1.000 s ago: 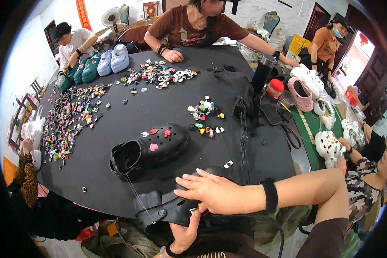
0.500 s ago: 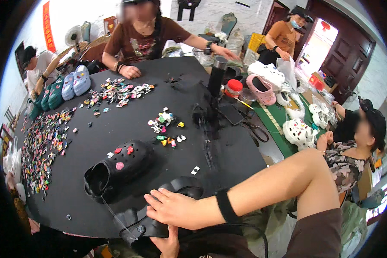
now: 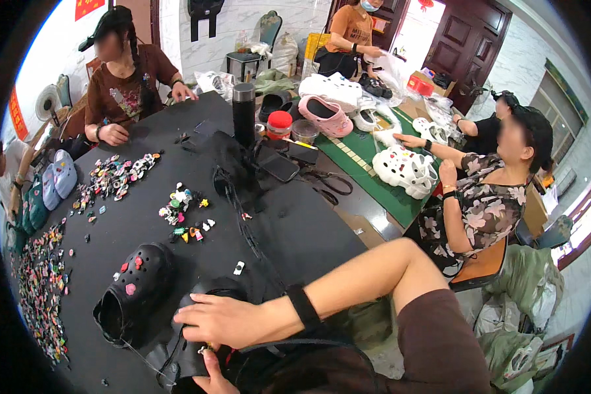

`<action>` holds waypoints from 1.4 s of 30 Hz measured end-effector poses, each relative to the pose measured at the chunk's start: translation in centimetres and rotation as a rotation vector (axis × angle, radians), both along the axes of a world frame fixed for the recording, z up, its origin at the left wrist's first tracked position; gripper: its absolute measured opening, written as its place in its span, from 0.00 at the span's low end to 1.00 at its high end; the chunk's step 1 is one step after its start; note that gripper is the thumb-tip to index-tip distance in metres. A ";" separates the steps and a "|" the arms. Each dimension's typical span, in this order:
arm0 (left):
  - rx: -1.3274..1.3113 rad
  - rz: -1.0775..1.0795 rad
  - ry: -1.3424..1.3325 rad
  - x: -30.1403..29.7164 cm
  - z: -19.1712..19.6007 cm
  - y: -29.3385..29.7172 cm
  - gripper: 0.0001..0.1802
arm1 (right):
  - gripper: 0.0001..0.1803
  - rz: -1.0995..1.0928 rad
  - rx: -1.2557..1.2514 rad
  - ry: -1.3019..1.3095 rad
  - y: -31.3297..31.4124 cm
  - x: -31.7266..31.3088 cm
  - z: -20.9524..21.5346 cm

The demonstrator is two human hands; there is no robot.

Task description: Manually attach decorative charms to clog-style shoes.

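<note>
My right hand [image 3: 220, 322] lies over a second black clog [image 3: 224, 287], its fingers bent across the upper. Below it my left hand [image 3: 214, 377] holds the clog's near side, thumb up; its other fingers are hidden. By that thumb shows a small pale and yellow piece [image 3: 204, 349], too small to name. To the left stands a finished-looking black clog [image 3: 148, 276] with red and pink charms [image 3: 131, 288] on its toe. A thin clear tie [image 3: 141, 351] runs from its heel toward the clog under my hands.
Loose shoe charms [image 3: 43, 289] cover the table's left side, with smaller heaps farther back. A black bottle [image 3: 244, 115], a red-lidded jar [image 3: 280, 123] and a phone [image 3: 279, 164] stand beyond a black strap [image 3: 246, 230]. Co-workers sit and stand around; white clogs [image 3: 400, 169] lie on a green mat.
My view has turned right, so the table's things sit farther left. Both hands stay at the clog. A small pale and yellow piece now shows by my left thumb.
</note>
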State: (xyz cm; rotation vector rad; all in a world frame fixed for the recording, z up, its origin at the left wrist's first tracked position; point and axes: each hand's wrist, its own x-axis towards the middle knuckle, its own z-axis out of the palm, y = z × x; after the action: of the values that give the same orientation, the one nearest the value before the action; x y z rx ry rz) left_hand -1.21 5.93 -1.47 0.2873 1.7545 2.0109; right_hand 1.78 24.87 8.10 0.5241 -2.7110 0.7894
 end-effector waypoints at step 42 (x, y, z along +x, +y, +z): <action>0.022 -0.116 0.222 1.0 5.4 1.3 0.10 | 0.11 -0.770 -0.570 -0.285 17.4 -8.0 -4.3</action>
State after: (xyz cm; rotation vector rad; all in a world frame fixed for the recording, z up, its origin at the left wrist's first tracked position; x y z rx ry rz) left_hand -0.19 7.27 3.91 0.6273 1.8005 1.9789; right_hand -6.17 42.30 3.77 -0.7525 -2.4035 1.3570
